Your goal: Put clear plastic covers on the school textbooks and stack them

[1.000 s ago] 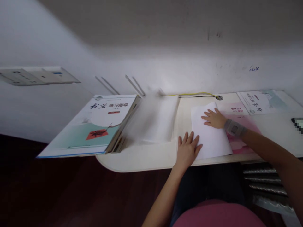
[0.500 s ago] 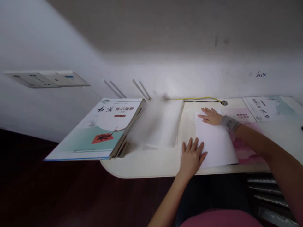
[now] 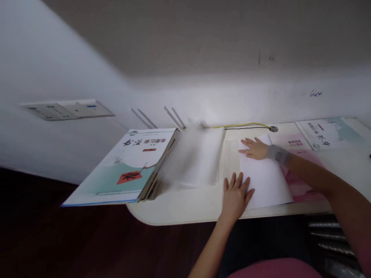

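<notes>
A white paper sheet [image 3: 266, 183] lies partly over a pink-covered book [image 3: 303, 170] on the white desk. My right hand [image 3: 255, 149], with a grey band on its wrist, rests flat on the upper part of the sheet, fingers spread toward its left edge. Lower down, my left hand [image 3: 235, 199] is open at the sheet's left side, fingers apart and pointing away from me. Nothing is gripped in either hand. How the sheet and the book meet is hidden under the paper.
Left of my hands lies a pile of clear plastic sheets [image 3: 197, 158], partly blurred. Beyond it, a book stack [image 3: 121, 166] overhangs the desk's [image 3: 171, 212] rounded left end. Another book [image 3: 330, 133] lies at the back right, near a cable hole [image 3: 273, 129] with a yellow cable.
My right hand has slid slightly left, so its fingertips reach the sheet's left edge. My left hand stays almost in place. The whole view has shifted a little.
</notes>
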Available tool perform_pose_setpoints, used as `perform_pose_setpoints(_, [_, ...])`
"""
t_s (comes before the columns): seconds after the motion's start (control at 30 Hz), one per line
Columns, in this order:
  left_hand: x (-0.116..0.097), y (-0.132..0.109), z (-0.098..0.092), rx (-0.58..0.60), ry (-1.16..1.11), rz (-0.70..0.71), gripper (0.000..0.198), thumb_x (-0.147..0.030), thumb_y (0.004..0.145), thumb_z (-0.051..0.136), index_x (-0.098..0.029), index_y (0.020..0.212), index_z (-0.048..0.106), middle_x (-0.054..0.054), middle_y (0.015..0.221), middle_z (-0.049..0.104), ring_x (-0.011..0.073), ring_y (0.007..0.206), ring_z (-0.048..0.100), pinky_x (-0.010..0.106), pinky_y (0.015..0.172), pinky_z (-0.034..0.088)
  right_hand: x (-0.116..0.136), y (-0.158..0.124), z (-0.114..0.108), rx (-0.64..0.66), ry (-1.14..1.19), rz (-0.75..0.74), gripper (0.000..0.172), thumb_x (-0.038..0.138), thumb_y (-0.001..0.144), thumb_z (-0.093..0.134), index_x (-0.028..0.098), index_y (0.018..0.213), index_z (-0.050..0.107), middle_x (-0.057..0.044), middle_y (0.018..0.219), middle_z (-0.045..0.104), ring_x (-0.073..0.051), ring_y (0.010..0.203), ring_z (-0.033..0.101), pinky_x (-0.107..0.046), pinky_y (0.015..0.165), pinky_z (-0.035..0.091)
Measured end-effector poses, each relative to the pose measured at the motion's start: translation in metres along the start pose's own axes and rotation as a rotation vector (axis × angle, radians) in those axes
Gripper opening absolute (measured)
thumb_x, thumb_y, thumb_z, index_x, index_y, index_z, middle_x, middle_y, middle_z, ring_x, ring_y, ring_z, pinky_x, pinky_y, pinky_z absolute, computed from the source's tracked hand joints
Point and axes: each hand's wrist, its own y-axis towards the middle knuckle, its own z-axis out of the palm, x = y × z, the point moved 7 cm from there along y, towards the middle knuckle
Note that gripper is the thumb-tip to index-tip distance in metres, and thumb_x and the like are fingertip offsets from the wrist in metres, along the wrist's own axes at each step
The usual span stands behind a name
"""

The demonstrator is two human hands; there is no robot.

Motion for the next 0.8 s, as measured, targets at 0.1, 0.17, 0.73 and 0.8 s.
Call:
perform_pose_setpoints(0.1, [0.000, 0.000, 0.000, -0.013, 0.002, 0.003, 0.040, -0.041, 0.086, 0.052, -0.024, 0.122, 0.057, 0.012, 0.134, 0.051, 0.0359, 0.125, 0.044, 0.062, 0.097, 0.036, -0.007, -0.046, -0.009, -0.214, 0.140, 0.000, 0.039, 0.038, 0.089, 0.046, 0.029, 0.126, 0.055, -0.008, 0.151, 0.025, -0.030, 0.138, 0.020, -0.056, 0.108, 0.020])
perform_pose_setpoints(0.17, [0.001, 0.000, 0.001, -0.021, 0.005, 0.005, 0.042, -0.041, 0.087, 0.051, -0.024, 0.124, 0.055, 0.012, 0.134, 0.052, 0.0363, 0.125, 0.044, 0.062, 0.097, 0.035, -0.027, -0.085, -0.008, -0.432, 0.306, 0.197, 0.049, 0.043, 0.092, 0.038, 0.023, 0.135, 0.045, -0.010, 0.151, 0.026, -0.027, 0.138, 0.022, -0.049, 0.110, 0.025])
perform_pose_setpoints(0.73, [0.026, -0.009, -0.002, -0.059, -0.106, -0.128, 0.055, -0.041, 0.089, 0.046, -0.018, 0.139, 0.038, 0.017, 0.143, 0.039, 0.0360, 0.135, 0.028, 0.059, 0.100, 0.034, 0.017, -0.117, 0.035, -0.565, 0.445, 0.427, 0.072, 0.036, 0.084, 0.048, 0.015, 0.146, 0.019, -0.015, 0.152, 0.019, -0.027, 0.140, 0.015, -0.050, 0.112, 0.023])
perform_pose_setpoints(0.8, [0.026, -0.009, -0.004, -0.064, -0.123, -0.123, 0.054, -0.040, 0.089, 0.047, -0.020, 0.138, 0.039, 0.016, 0.142, 0.041, 0.0348, 0.135, 0.029, 0.059, 0.100, 0.034, 0.017, -0.119, 0.036, -0.581, 0.447, 0.441, 0.071, 0.035, 0.084, 0.048, 0.016, 0.146, 0.020, -0.015, 0.152, 0.018, -0.028, 0.140, 0.015, -0.051, 0.111, 0.022])
